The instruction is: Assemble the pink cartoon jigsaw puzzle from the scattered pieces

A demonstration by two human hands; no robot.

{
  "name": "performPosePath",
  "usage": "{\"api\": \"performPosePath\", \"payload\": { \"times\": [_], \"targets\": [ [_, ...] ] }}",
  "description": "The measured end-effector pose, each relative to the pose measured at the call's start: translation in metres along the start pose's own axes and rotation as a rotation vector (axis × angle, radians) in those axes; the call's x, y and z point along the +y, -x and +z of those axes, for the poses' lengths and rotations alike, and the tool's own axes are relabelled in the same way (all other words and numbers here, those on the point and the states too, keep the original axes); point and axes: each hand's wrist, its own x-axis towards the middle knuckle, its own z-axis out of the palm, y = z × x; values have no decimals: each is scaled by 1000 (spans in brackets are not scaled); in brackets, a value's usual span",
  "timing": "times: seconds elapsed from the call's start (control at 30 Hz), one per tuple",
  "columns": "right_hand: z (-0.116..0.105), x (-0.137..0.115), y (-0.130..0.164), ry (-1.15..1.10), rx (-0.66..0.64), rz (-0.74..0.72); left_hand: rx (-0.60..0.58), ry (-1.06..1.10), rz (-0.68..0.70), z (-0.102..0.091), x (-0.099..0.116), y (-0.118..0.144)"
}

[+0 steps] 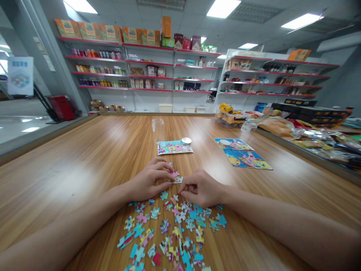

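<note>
A small joined patch of jigsaw puzzle [176, 179], with pink on it, lies on the wooden table. My left hand [150, 180] is open beside it, fingers apart, the fingertips on or just over its left side. At its right edge, my right hand [202, 188] is closed, thumb and fingers curled together. Whatever these fingers may hold is hidden. Loose jigsaw puzzle pieces [155, 213] in blue, pink and yellow are spread below both hands, several partly covered by the right hand.
Beyond my hands stand a clear jar [158, 131] and a picture card [175, 148] with a round lid [186, 141]. Farther right lie blue picture sheets [248, 160], a bin of yellow toy trucks [231, 116] and packaged goods [324, 137]. Stocked shelves [149, 77] line the back.
</note>
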Motion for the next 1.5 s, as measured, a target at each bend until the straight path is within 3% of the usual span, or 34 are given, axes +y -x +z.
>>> {"api": "performPosePath", "payload": {
  "times": [0.27, 0.47, 0.63, 0.83, 1.07, 1.2, 1.5],
  "targets": [
    [0, 1, 1, 16, -15, -41, 9, 82, -4, -1, 3, -1],
    [-1, 0, 0, 32, 17, -16, 35, 268, -261, -6, -2, -1],
    [-1, 2, -1, 40, 15, 8, -155, 478, -414, -22, -12, 1],
    [-1, 3, -1, 52, 1, 20, -438, 413, -513, -57, -23, 7],
    [0, 4, -3, 76, 49, 43, -758, 180, -597, -73, 6, -3],
    [2, 6, -4, 96, 97, 83, -813, 84, -585, -68, 23, -9],
    [1, 7, -2, 119, 98, 80, -816, -10, -505, -69, 38, -16]
  ]
}}
